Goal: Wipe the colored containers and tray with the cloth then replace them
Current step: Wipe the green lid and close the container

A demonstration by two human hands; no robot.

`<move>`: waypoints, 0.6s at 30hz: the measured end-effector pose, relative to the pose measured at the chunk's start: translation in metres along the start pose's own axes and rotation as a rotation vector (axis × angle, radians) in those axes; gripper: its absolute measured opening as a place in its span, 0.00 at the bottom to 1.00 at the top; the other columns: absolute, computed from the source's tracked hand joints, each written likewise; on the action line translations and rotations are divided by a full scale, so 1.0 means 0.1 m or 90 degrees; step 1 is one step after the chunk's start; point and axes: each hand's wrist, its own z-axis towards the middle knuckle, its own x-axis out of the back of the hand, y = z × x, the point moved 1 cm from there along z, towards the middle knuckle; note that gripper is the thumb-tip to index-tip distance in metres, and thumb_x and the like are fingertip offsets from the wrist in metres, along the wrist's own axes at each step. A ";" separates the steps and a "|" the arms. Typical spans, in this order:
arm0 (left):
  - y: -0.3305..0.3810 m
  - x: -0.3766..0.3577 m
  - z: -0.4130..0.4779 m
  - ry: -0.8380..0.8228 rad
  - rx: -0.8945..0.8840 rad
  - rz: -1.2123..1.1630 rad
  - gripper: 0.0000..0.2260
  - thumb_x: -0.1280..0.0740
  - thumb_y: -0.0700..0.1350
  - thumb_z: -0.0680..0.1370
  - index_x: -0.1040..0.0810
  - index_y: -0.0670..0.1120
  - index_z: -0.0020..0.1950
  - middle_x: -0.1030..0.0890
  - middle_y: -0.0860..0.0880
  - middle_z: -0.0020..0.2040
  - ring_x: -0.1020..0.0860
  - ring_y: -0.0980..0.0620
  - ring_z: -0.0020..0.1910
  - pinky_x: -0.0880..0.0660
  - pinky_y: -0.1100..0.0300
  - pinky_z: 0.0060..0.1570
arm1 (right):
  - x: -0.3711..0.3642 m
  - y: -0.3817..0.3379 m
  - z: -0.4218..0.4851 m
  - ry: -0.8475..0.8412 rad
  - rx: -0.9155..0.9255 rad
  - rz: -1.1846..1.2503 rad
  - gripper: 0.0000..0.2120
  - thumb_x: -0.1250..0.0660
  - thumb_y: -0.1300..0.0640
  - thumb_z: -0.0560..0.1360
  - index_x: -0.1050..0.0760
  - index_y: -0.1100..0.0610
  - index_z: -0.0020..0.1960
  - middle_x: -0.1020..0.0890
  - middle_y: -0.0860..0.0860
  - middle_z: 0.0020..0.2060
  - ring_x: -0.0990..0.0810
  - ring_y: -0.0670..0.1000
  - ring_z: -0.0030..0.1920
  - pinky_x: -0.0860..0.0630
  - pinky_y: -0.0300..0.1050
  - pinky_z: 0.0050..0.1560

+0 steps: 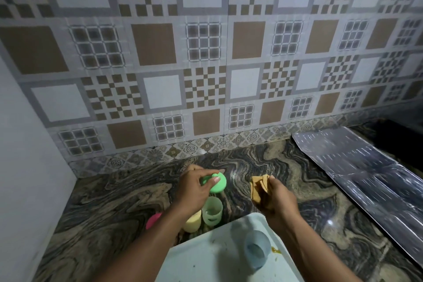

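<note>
My left hand (194,186) holds a green lid (217,182) above the marbled counter. Just below it stands the open green container (212,211), with a yellow container (192,221) to its left and a pink one (153,220) partly hidden behind my left forearm. My right hand (278,199) grips a folded tan cloth (257,188), a short way right of the lid. A pale white tray (206,258) lies at the counter's front edge. On it stands a blue container (256,248) without a lid. The tray shows small specks and a yellow smear near its right edge.
A shiny foil-covered sheet (366,174) lies on the counter at the right. The patterned tile wall (206,64) rises behind the counter, and a plain white wall (27,155) closes the left side.
</note>
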 end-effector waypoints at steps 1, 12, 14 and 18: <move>-0.07 -0.01 0.00 -0.007 0.004 0.021 0.09 0.24 0.48 0.75 0.14 0.58 0.53 0.22 0.55 0.48 0.22 0.57 0.48 0.27 0.67 0.48 | 0.01 0.01 -0.01 -0.011 -0.016 -0.006 0.07 0.36 0.56 0.81 0.22 0.59 0.53 0.16 0.59 0.45 0.18 0.56 0.38 0.23 0.45 0.30; -0.54 -0.26 -0.12 -0.109 -0.010 0.222 0.12 0.27 0.50 0.76 0.15 0.48 0.58 0.16 0.51 0.56 0.20 0.51 0.56 0.27 0.62 0.56 | 0.08 0.22 0.01 -0.085 -0.040 -0.091 0.14 0.37 0.58 0.82 0.22 0.67 0.60 0.15 0.62 0.47 0.20 0.55 0.34 0.24 0.45 0.31; -0.56 -0.27 -0.12 -0.113 -0.015 0.235 0.12 0.27 0.50 0.77 0.16 0.48 0.58 0.16 0.51 0.56 0.20 0.51 0.55 0.29 0.63 0.54 | 0.09 0.22 0.02 -0.083 -0.040 -0.098 0.13 0.38 0.58 0.82 0.21 0.66 0.58 0.14 0.60 0.45 0.19 0.54 0.33 0.24 0.46 0.32; -0.58 -0.26 -0.12 -0.145 -0.014 0.260 0.10 0.28 0.53 0.76 0.18 0.50 0.54 0.19 0.53 0.54 0.23 0.51 0.55 0.27 0.59 0.53 | 0.10 0.24 0.03 -0.081 -0.039 -0.104 0.12 0.38 0.59 0.83 0.20 0.64 0.55 0.14 0.59 0.42 0.20 0.54 0.33 0.25 0.45 0.33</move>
